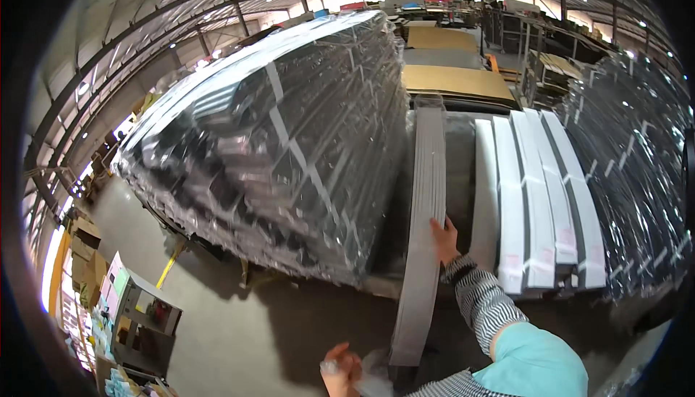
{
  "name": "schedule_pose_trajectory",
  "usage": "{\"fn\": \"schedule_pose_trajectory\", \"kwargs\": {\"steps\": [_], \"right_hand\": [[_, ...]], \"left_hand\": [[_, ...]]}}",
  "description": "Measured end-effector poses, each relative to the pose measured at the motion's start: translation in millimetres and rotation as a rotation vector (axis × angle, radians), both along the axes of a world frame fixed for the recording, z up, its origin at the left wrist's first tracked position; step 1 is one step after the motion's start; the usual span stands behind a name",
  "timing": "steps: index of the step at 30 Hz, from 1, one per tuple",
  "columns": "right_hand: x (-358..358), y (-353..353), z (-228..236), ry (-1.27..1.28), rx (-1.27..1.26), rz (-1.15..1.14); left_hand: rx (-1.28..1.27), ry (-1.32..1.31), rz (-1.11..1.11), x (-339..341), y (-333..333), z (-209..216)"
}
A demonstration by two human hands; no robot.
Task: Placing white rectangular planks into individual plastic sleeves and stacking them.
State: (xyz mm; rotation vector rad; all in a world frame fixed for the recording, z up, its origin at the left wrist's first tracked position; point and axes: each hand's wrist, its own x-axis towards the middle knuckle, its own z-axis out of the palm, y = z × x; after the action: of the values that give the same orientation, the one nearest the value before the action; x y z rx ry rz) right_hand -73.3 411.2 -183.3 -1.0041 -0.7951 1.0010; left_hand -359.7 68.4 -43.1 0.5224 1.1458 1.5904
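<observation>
A long, narrow bundle of flat pale strips [427, 172] stretches away from me, its near end jutting out past the edge of the stack. My right hand [446, 241] grips its right side about midway along, thumb side on top. Low in the view, left of the bundle's near end, is my left hand [342, 366], slightly blurred with its fingers curled. Clear crumpled plastic film [373, 374] shows beside and around it, and the hand seems closed on it.
Right of the bundle lie several white strapped bundles [532, 201]. A big film-wrapped dark stack [289, 136] rises on the left, another wrapped stack [637, 172] on the right. Brown boards [456, 82] lie beyond. A grey cart [145, 324] stands on the floor at lower left.
</observation>
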Motion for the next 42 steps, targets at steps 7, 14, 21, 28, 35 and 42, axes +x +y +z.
{"fn": "schedule_pose_trajectory", "kwargs": {"steps": [7, 14, 21, 28, 35, 42], "right_hand": [[-28.9, 155.5, -105.8, -0.202, -0.921, 0.107], [-37.7, 162.3, -87.5, -0.023, -0.489, 0.105], [45.7, -50.6, 85.4, -0.965, 0.341, -0.322], [313.2, -279.6, 117.9, -1.547, -0.489, -0.930], [346.4, -386.3, 126.8, -1.212, -0.952, -0.548], [207.3, -500.6, 137.8, -0.809, -0.191, -0.148]], "left_hand": [[-0.142, 0.140, 0.124, 15.5, 65.6, 18.1], [-0.034, 0.394, -0.209, 32.5, 102.1, 3.2], [0.167, 0.488, -0.322, 74.7, 70.2, 35.7], [0.321, 0.176, -0.511, 84.1, -1.7, 12.0], [0.430, -0.015, -0.560, 153.9, -53.8, 59.7], [0.340, -0.502, -0.604, 209.9, -70.1, 72.8]]}}
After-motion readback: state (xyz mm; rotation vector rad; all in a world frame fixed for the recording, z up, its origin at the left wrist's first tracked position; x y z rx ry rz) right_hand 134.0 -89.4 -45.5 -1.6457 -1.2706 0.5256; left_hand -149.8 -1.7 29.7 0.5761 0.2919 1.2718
